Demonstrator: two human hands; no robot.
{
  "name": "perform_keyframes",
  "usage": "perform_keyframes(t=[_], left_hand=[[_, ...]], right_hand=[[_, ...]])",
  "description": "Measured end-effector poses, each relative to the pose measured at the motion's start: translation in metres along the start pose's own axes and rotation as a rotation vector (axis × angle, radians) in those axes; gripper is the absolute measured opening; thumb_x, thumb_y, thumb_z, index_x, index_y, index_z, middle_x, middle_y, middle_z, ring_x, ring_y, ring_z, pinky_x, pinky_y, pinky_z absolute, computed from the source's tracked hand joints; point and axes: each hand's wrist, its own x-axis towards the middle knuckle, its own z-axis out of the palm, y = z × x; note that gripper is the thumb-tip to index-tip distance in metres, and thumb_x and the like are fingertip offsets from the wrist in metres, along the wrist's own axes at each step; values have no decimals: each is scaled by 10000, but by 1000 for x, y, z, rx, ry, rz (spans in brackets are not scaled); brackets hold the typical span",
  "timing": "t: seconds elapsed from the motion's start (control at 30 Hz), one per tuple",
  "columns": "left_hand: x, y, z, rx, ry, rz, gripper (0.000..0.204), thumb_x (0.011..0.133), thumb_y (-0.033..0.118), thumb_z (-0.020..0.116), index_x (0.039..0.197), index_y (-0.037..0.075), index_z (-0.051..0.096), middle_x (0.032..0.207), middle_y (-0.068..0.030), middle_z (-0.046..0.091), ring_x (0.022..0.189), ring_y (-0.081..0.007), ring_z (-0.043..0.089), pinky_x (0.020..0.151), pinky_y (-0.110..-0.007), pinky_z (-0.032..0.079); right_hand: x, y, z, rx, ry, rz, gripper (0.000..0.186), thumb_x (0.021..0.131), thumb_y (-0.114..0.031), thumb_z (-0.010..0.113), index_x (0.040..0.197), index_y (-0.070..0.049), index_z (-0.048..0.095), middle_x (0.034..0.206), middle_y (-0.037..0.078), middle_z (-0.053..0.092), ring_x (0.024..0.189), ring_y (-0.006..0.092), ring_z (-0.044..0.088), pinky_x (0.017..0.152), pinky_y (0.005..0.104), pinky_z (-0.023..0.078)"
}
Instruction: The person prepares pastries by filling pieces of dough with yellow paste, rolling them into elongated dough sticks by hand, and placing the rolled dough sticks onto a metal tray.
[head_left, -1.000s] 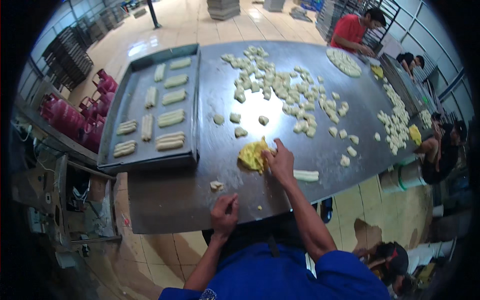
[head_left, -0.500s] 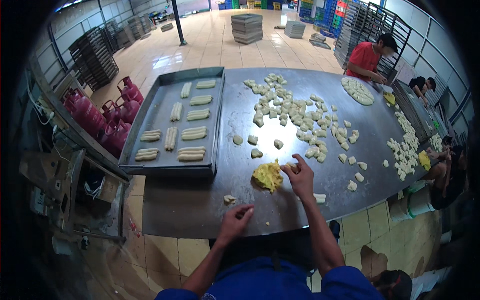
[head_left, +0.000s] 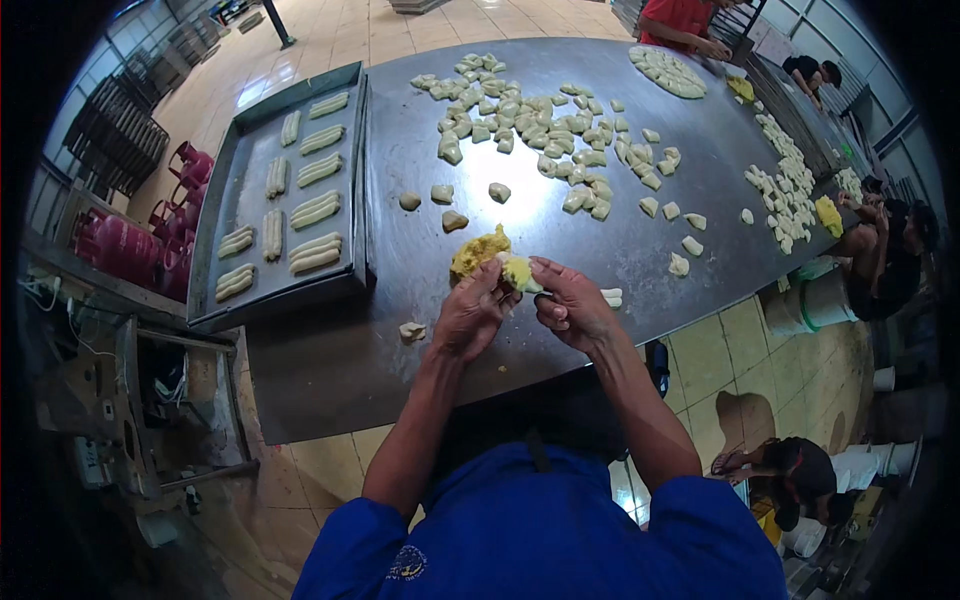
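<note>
Between my two hands, above the near part of the metal table (head_left: 400, 270), is a small piece of pale dough with yellow filling (head_left: 517, 273) on it. My left hand (head_left: 472, 312) pinches its left side with thumb and fingers. My right hand (head_left: 575, 308) grips the right side, its fingers curled. Just behind my left hand lies a larger lump of yellow filling (head_left: 480, 250), partly hidden by it. A small scrap of dough (head_left: 412, 331) sits left of my left wrist. Beside my right hand lies a shaped dough roll (head_left: 612, 297), partly covered.
A deep metal tray (head_left: 210, 312) with several ridged dough rolls (head_left: 317, 209) stands at the left. Many dough pieces (head_left: 530, 125) spread over the table's far middle. A flat round of dough (head_left: 668, 72) lies far right, near a person in red (head_left: 680, 22). Pink gas cylinders (head_left: 120, 240) stand beyond the tray.
My hands have come together over the table beside the yellow lump, now holding dough with filling between them. Earlier they were apart, the right at the lump. The view has shifted.
</note>
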Motion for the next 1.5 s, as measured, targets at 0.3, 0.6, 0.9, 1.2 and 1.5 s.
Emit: perform_keyframes(t=[0.3,0.6,0.9,1.2,1.5], left_hand=[[-18,5,3,526,154,234,332,1049,209,605,1292,-16,629,1138,-98,702,969,-145,681,873,-293,556],[5,32,26,808,28,17,356,994,208,694,1239,-48,654,1047,-117,724,907,-164,700,824,-288,578],[70,24,50,1005,-180,-220,397,955,273,734,1156,-67,695,985,-128,733,874,-175,712,805,-314,594],[170,-44,20,2101,-11,-228,405,752,452,860,941,102,778,828,-94,763,801,-267,744,763,-403,570],[185,-40,32,2176,-146,-233,631,727,718,769,848,98,775,767,-95,736,726,-268,728,690,-405,563]], right_hand=[[16,17,-2,-1013,264,-544,356,1017,-218,651,1296,3,657,891,39,702,670,73,591,574,250,478],[-9,-24,4,-1295,145,-551,275,1004,-188,664,1188,16,668,926,111,719,777,171,648,724,306,531],[-9,-80,-48,-1269,110,-250,296,979,-183,703,1188,8,614,870,62,681,773,119,642,638,287,559],[30,-88,-171,-1905,537,-2,699,691,-687,820,981,-81,628,950,153,714,882,336,688,764,446,523],[43,-92,-173,-1735,489,36,663,655,-690,840,904,-96,683,934,119,710,900,305,684,752,419,514]])
